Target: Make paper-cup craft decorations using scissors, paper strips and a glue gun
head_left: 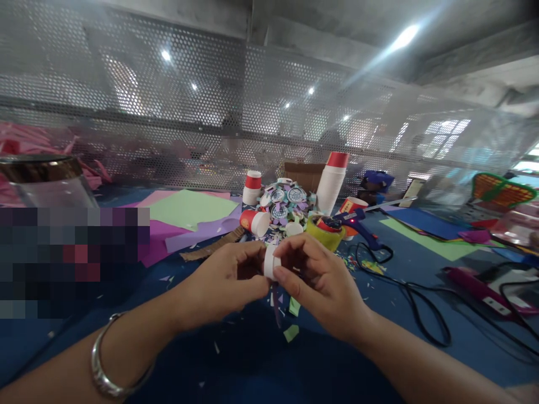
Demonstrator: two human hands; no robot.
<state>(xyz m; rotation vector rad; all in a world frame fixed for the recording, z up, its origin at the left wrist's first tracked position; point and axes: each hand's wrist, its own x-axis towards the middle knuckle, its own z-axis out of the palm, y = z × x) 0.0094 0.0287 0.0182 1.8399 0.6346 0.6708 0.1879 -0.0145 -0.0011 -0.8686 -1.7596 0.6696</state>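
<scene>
Between my two hands is a small white paper ring [270, 262], perhaps a piece of a paper cup. My left hand [214, 278] grips its left side with thumb and fingers; my right hand [324, 283] pinches its right side. A narrow purple strip [277, 307] hangs just below the ring; whether it is attached I cannot tell. Beyond my fingers lies a heap of paper pieces with printed round faces [280, 196]. A red and white paper cup [255, 223] rests on its side in front of the heap.
A glue gun [357, 224] with a lit red light leans by a yellow container [326, 234], its black cord [421, 292] looping across the right side. A tall stack of cups [332, 182] stands behind. Coloured sheets [193, 209] lie left; a purple tool [488, 292] lies right.
</scene>
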